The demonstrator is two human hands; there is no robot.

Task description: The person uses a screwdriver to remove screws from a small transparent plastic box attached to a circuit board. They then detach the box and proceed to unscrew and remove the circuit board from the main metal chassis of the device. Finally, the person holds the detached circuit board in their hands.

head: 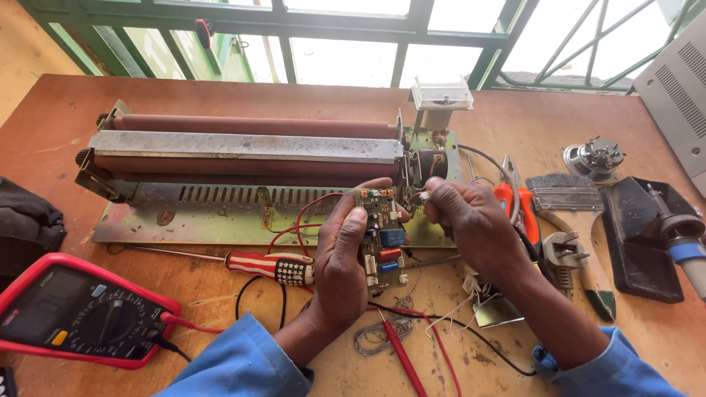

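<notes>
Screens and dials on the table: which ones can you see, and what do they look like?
Red-cased multimeter: front left, dark body, grey rectangular screen, round black dial.
Small clear-fronted panel meter: back centre, above the roller machine, white rectangular face.
No packages or signs show.

Before you, a red multimeter (pixel 77 312) at the table's (pixel 66 125) near-left corner, paintbrush (pixel 570 213) and soldering iron (pixel 680 239) toward its right edge

A small green circuit board (pixel 381 234) stands upright on edge, gripped along its left side by the left hand (pixel 340 268). Its face carries blue, red and white components. The right hand (pixel 471 224) pinches a small white part at its upper right corner.
</notes>
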